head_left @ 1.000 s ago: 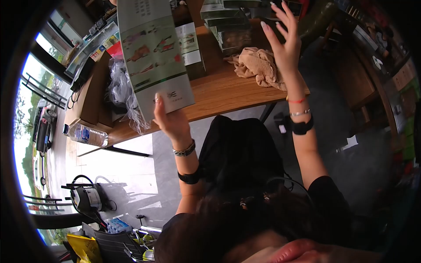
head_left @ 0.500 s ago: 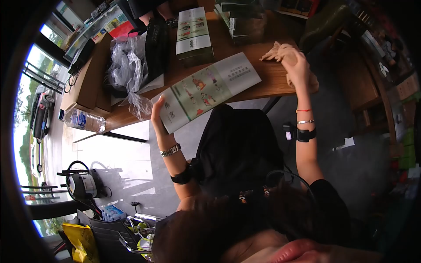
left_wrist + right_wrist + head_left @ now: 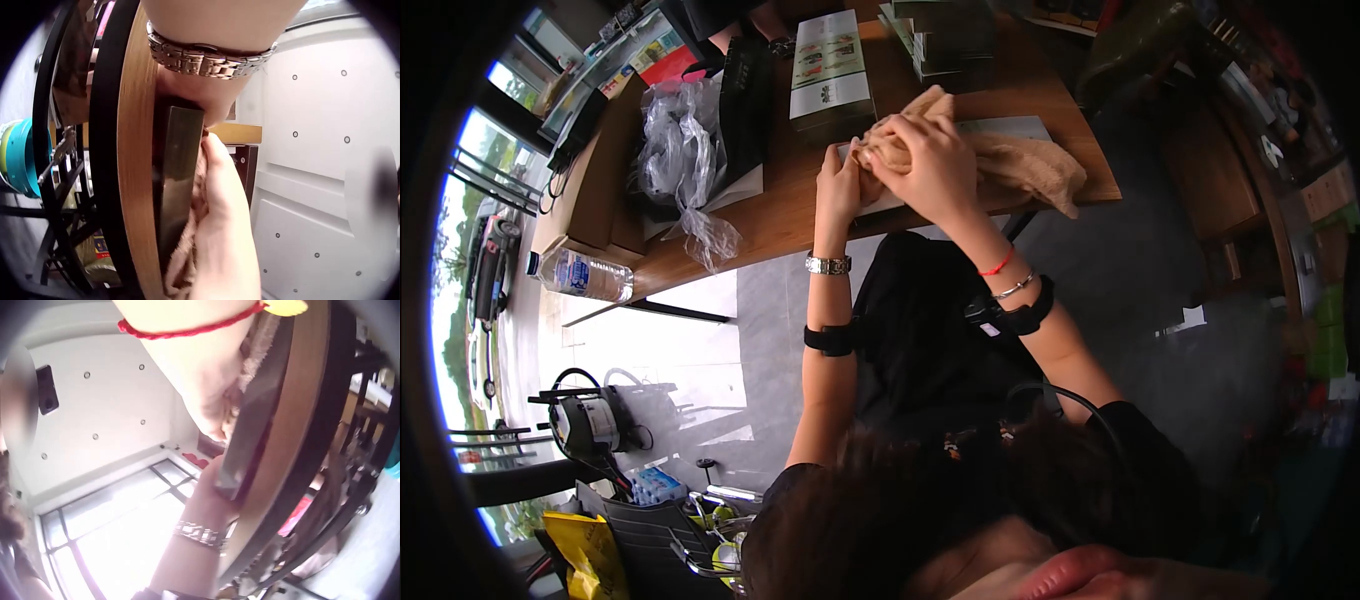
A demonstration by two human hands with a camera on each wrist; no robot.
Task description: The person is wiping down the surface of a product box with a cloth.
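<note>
A printed flat box [image 3: 1010, 128] lies on the wooden table near its front edge, largely covered by a tan cloth [image 3: 1030, 165]. My right hand [image 3: 935, 170] grips the cloth in a bunch over the box's left part. At the box's left end my left hand [image 3: 838, 190] holds it, close against the cloth and the right hand's fingertips. The left wrist view shows the box's dark side [image 3: 178, 181] along the table edge, the cloth on top. In the right wrist view the left hand [image 3: 215, 494] is at the box's end.
Another printed box [image 3: 830, 75] lies farther back, beside a stack of green boxes [image 3: 945, 45]. Crumpled clear plastic [image 3: 680, 150] and a cardboard box [image 3: 595, 190] are at the left, with a water bottle [image 3: 585, 275] by the table's corner.
The box has gone from tilted in my left hand to lying on the table. My right hand has brought the cloth leftward onto it, and both hands are now close together.
</note>
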